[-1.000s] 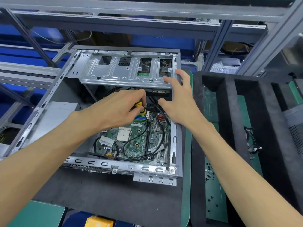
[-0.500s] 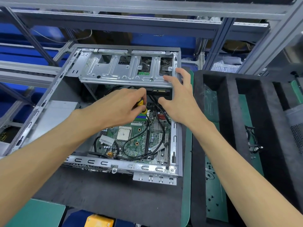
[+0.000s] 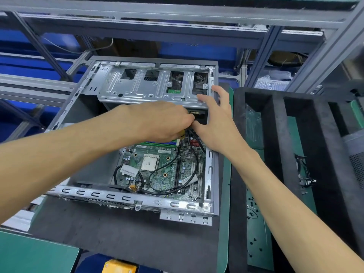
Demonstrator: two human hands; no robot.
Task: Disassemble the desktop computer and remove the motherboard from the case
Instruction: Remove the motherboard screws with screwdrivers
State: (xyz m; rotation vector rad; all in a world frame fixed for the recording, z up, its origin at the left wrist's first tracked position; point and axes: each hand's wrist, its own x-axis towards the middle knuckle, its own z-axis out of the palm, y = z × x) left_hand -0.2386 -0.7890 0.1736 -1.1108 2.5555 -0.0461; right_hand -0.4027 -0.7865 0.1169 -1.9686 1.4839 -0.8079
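I'm reaching my left hand (image 3: 159,123) into the case (image 3: 213,154), fingers curled & pinching a yellow plug (image 3: 181,134) just under the drive cage (image 3: 151,85) at the case's far edge; what it plugs into is hidden by my knuckles. My right hand (image 3: 216,123) is lying spread, fingers straight, bracing on the cage's right corner. The motherboard (image 3: 163,166) is sitting flat in the case bottom, toward the near right corner, not freed yet, w/ black cables (image 3: 155,186) looping over it. Risks, imo: if I'm tugging at an angle, the plug's socket or pins may be bending; if I'm yanking the wire, not the plug body, it may be tearing. The stamped sheet-metal edges are looking sharp near my wrist. The board is green, rigid, bumpy w/ parts; the cables rubbery & springy; the cage bare, ribbed steel; the mat (image 3: 128,237) under the case dark & soft.
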